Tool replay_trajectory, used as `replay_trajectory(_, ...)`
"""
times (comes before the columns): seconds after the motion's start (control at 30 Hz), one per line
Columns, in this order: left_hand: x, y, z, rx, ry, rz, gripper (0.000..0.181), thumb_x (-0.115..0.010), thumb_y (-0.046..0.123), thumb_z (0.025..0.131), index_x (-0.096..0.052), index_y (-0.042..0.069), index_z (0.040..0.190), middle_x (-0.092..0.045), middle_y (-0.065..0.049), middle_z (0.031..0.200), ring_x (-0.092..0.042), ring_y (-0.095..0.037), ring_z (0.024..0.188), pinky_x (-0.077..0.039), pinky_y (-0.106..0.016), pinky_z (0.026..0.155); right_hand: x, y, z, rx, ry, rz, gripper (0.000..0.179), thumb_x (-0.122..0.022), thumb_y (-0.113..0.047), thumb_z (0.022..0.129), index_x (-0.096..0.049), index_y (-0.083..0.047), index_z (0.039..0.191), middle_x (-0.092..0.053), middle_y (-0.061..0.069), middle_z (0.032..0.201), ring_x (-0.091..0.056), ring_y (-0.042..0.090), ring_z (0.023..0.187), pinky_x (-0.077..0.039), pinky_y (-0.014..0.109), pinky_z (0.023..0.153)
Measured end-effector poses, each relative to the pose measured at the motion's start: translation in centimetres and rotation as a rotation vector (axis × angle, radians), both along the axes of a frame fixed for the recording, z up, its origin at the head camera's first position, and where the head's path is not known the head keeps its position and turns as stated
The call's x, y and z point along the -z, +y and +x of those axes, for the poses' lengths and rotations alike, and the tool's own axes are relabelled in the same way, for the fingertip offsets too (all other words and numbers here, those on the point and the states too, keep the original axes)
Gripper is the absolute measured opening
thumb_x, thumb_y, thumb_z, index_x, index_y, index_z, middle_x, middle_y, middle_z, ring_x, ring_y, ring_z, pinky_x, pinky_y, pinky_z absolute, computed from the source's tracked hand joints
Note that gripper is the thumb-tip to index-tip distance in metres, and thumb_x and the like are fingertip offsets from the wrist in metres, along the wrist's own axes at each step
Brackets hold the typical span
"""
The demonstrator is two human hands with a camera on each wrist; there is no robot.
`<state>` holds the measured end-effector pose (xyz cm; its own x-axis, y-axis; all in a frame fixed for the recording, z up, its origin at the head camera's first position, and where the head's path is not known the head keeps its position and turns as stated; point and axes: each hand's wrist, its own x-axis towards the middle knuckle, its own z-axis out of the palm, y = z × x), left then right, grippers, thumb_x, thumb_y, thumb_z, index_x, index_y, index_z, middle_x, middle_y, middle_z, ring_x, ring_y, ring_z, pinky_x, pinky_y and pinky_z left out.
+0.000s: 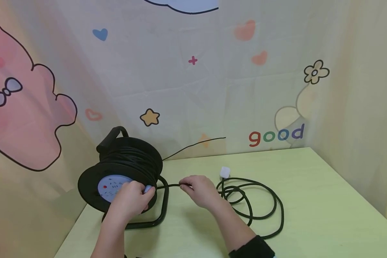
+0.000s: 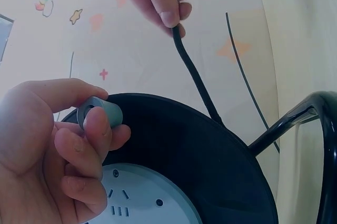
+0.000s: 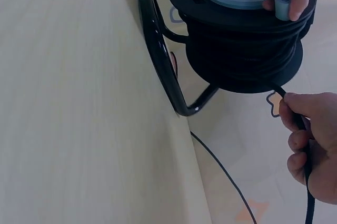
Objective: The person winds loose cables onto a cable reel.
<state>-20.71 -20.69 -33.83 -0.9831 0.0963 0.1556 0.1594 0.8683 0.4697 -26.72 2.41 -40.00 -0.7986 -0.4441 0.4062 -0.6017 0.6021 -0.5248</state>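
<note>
1. Here's the cable reel [image 1: 87, 191], left of centre in the head view, black handle [image 1: 109, 140] at its top and tubular stand [image 1: 165, 204] down on the pale green table [image 1: 325, 204].
2. Left hand [image 1: 132, 199], lower left of centre: fingers curled round the blue-grey knob [image 2: 112, 112] on the reel's front disc, a firm-looking grip in the left wrist view.
3. Beside it, the pale blue socket panel [image 1: 110, 186] with its red dot, partly covered by that hand.
4. Over to the right hand [image 1: 200, 190], mid-frame: thumb and fingers pinching the black cable [image 1: 173, 185], which runs nearly straight leftward to the reel.
5. Right of centre, loose loops [image 1: 282, 211] sprawl across the table, white plug [image 1: 225, 172] at their upper left.
6. And behind it all, a curtain [image 1: 193, 104] printed with hearts, a star in the middle left, coloured letters reading "good" [image 1: 276, 135] at right.
</note>
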Motion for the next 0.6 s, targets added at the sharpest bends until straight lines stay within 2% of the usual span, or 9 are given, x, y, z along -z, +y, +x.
replay_trajectory(0.13, -0.1, 0.0, 0.0, 0.001, -0.012, -0.009, 0.045, -0.056, 0.03, 0.093, -0.051, 0.011, 0.052, -0.058, 0.002, 0.049, -0.049, -0.016, 0.044, -0.033, -0.028, 0.043, -0.7, 1.2, 0.2, 0.07, 0.018, 0.099, 0.019, -0.067, -0.032, 0.09, -0.071, -0.021, 0.105, -0.067, -0.011, 0.091, -0.059, 0.004, 0.08, -0.05, 0.032, 0.068)
replay_trajectory(0.3, -0.2, 0.1, 0.1, 0.004, -0.029, -0.011, 0.046, -0.056, 0.03, 0.093, -0.051, 0.011, 0.052, -0.059, 0.002, 0.049, -0.048, -0.016, 0.043, -0.032, -0.028, 0.042, -1.0, 3.2, 0.3, 0.118, 0.027, 0.116, 0.015, -0.068, -0.031, 0.09, -0.07, -0.022, 0.101, -0.065, -0.013, 0.087, -0.057, 0.002, 0.075, -0.049, 0.029, 0.064)
replay_trajectory(0.43, 0.0, 0.2, 0.1, 0.0, -0.035, -0.008, 0.046, -0.056, 0.031, 0.093, -0.052, 0.011, 0.052, -0.059, 0.002, 0.049, -0.049, -0.017, 0.043, -0.033, -0.028, 0.042, -0.8, 4.9, 0.1, 0.153, 0.028, 0.126, 0.008, -0.067, -0.03, 0.091, -0.069, -0.023, 0.093, -0.061, -0.015, 0.079, -0.054, 0.003, 0.069, -0.047, 0.029, 0.06)
replay_trajectory(0.6, 0.0, 0.1, 0.0, -0.016, -0.045, 0.003, 0.047, -0.055, 0.033, 0.093, -0.052, 0.011, 0.052, -0.059, 0.001, 0.049, -0.05, -0.017, 0.043, -0.033, -0.028, 0.042, -0.7, 6.6, -0.1, 0.219, 0.03, 0.179, 0.01, -0.068, -0.03, 0.089, -0.064, -0.022, 0.086, -0.056, -0.014, 0.074, -0.05, 0.005, 0.063, -0.045, 0.029, 0.058)
